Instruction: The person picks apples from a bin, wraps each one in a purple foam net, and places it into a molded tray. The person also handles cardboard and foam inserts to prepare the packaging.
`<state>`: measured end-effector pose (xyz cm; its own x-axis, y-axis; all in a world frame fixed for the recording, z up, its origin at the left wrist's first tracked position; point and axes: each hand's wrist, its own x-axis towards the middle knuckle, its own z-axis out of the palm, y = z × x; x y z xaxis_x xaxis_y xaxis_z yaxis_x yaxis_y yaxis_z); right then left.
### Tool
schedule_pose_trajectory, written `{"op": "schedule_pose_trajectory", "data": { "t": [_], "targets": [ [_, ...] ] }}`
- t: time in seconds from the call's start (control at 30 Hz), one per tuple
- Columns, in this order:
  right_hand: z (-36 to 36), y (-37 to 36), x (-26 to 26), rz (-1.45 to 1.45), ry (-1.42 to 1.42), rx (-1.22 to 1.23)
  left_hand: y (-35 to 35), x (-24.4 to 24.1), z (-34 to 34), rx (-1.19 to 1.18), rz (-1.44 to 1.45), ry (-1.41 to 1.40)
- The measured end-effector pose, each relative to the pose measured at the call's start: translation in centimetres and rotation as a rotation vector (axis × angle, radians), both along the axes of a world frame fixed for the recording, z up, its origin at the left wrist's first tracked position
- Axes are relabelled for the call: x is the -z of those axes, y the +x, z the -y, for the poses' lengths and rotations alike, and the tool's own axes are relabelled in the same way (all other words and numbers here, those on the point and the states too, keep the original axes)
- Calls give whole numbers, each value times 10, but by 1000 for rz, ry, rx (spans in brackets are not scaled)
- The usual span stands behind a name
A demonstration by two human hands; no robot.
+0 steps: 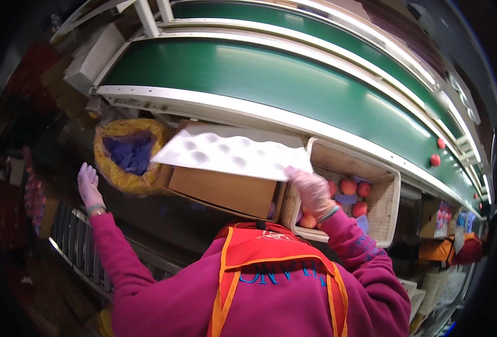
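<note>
My right hand (315, 191), in a thin pale glove, grips the near right corner of a white moulded foam tray (231, 155) with rounded hollows. The tray is held tilted over a cardboard box (223, 188), hiding the box's far part. My left hand (89, 183), also gloved, is stretched out to the left with nothing in it. Nearest to it is a bin lined with a yellow plastic bag (105, 166), which holds purple-blue pieces (131, 156). Under my right forearm, a white plastic crate (394, 202) holds several red apples (348, 186), some hidden by my arm.
A green conveyor belt (252, 80) in a white frame runs along the far side, with red apples (435, 160) on it at right. A metal roller track (82, 244) lies at lower left. A person in an orange apron (437, 250) stands at far right.
</note>
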<state>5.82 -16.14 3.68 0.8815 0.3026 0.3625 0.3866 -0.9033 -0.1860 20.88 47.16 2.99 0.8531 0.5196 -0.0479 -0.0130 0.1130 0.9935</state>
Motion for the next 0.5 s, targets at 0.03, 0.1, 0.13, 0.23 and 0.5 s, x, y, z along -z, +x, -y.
{"op": "schedule_pose_trajectory", "data": {
  "t": [0.03, 0.1, 0.13, 0.23, 0.5],
  "targets": [
    [-12, -7, 21, -50, -48, -73, -4, 4, 31, 28, 3, 37],
    [-35, -13, 70, -287, -143, -48, -10, 9, 117, 251, 35, 150],
    [-54, -6, 78, -454, -194, 18, -9, 24, 147, 381, 84, 231],
    [-76, 3, 138, -617, -181, 80, 10, 76, 230, 846, 77, 624],
    [-64, -7, 154, -721, -145, -285, 3, 136, 353, 1104, -178, 1410]
  ]
}}
